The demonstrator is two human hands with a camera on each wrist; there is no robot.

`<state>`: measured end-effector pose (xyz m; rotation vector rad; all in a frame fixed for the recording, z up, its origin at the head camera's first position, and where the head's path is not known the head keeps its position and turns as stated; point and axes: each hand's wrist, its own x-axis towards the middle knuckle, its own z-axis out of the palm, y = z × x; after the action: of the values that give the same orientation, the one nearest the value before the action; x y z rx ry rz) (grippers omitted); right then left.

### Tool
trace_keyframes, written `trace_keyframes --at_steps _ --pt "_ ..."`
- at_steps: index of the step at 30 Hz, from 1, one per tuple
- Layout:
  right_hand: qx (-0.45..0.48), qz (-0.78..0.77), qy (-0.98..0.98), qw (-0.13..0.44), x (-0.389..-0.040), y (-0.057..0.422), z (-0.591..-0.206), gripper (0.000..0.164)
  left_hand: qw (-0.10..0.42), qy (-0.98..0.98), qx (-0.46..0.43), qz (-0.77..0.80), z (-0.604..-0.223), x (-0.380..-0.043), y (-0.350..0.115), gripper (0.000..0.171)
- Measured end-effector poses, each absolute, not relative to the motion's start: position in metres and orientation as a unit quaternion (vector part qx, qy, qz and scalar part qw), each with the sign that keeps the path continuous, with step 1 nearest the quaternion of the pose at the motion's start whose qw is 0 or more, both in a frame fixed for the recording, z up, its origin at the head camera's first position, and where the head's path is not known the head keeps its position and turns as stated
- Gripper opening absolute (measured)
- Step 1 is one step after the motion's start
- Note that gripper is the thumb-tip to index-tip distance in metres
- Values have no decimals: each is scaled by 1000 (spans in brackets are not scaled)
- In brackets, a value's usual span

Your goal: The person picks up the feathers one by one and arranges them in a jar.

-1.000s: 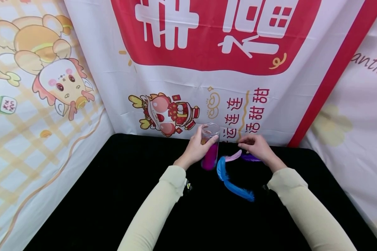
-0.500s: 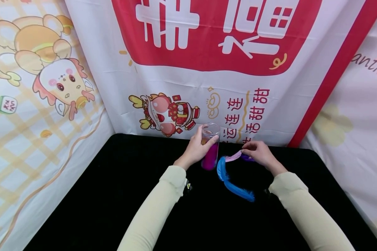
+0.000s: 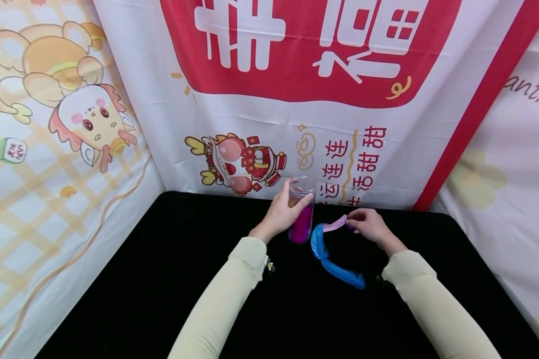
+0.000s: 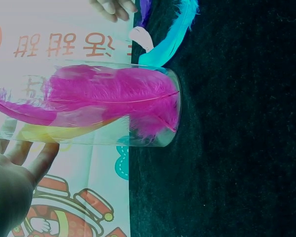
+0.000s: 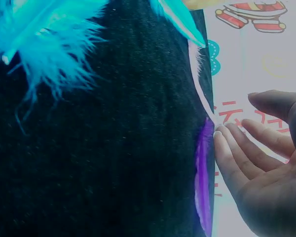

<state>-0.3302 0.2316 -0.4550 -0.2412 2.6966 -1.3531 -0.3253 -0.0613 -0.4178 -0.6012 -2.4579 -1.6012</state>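
Note:
My left hand [image 3: 279,212] grips a clear cylindrical jar [image 3: 303,185] near its upper part, thumb across the front. Inside the jar, magenta feathers [image 4: 108,94] and a yellow feather [image 4: 64,132] show through the wall. My right hand [image 3: 370,225] hovers low at the table's back edge, its fingertips by the meeting ends of a pale pink feather [image 5: 200,89] and a purple feather [image 5: 203,173]. In the right wrist view its thumb stands apart from the loosely extended fingers. Whether they touch a feather is unclear. Blue feathers [image 3: 341,273] lie in front of the jar.
A black cloth-covered table [image 3: 184,279] spreads under both hands. Right behind its back edge hangs a printed white and red curtain [image 3: 269,109]. More printed curtains [image 3: 49,199] flank the left and right sides.
My right hand has come down and slightly right, toward the pink and purple feathers, covering more of the purple one. The left hand and the jar have stayed in place.

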Motion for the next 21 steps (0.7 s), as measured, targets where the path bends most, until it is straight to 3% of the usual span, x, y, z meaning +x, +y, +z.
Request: trace_keyframes --at_steps 21 --pt "-13 -529 843 93 -333 216 -470 44 73 -816 -200 -537 -416 -325 -63 71"
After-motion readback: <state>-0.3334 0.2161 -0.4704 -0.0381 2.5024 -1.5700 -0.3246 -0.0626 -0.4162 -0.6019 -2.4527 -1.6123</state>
